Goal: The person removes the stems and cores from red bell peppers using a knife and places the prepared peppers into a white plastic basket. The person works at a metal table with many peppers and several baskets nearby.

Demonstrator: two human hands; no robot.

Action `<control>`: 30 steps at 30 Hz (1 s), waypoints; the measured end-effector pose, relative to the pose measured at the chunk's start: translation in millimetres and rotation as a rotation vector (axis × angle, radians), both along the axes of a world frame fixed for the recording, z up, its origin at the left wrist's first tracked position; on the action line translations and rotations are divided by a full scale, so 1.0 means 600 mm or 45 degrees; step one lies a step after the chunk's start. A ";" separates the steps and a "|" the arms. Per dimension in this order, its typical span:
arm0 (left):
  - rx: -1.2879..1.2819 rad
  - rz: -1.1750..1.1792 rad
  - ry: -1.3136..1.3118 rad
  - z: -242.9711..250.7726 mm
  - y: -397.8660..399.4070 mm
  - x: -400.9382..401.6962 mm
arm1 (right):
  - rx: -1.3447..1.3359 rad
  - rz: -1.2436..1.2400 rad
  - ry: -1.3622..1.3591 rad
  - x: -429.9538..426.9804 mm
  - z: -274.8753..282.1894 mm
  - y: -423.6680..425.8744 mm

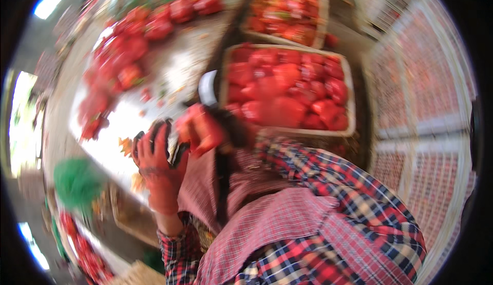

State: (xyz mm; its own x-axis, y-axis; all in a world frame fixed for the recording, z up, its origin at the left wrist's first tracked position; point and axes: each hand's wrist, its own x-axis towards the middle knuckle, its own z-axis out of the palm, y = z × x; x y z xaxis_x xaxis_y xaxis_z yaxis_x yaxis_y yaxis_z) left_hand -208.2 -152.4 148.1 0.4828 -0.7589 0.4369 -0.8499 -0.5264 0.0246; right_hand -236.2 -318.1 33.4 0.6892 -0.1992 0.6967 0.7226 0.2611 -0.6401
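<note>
My left hand (160, 169), in an orange-red glove with dark patches, is raised over the near edge of the table. A red bell pepper (200, 131) is at its thumb side, and the hand seems to grip it. A narrow pale strip (173, 142) shows by the left fingers; I cannot tell what it is. My right hand (237, 131) is a dark blur just right of the pepper, its fingers indistinct. Above the pepper a curved white object (208, 88), perhaps a blade, stands out. The right hand's grip on anything is unclear.
Right of the table (173, 69) stands a crate (351, 104) full of red peppers, with another crate (324, 19) behind it. Loose red peppers (123, 50) line the table's far side. Stacked lattice crates (408, 131) rise at the right. A green mesh bundle (77, 183) is at the left.
</note>
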 end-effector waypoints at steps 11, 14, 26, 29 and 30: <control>-0.532 -0.090 0.857 -0.114 -0.045 0.097 | 0.456 -0.023 1.162 -0.283 0.072 -0.167; -0.544 0.163 1.114 -0.159 0.009 0.115 | 0.446 -0.330 1.110 -0.396 -0.001 -0.264; -0.259 -0.196 0.986 -0.138 -0.161 0.014 | -0.344 -1.782 1.285 -0.505 -0.344 -0.393; -0.104 -0.506 0.970 -0.128 -0.293 -0.070 | -0.039 -1.627 1.066 -0.552 -0.346 -0.436; -0.020 -0.583 0.890 -0.139 -0.321 -0.094 | -0.165 -1.678 1.080 -0.546 -0.317 -0.449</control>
State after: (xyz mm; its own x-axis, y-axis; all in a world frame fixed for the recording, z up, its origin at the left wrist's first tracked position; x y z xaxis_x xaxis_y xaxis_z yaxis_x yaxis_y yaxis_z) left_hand -264.9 -345.1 64.9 0.2916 -0.9425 0.1632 -0.7658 -0.1278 0.6302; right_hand -563.7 -587.6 -156.7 0.2692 -0.9239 0.2718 -0.1786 -0.3252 -0.9286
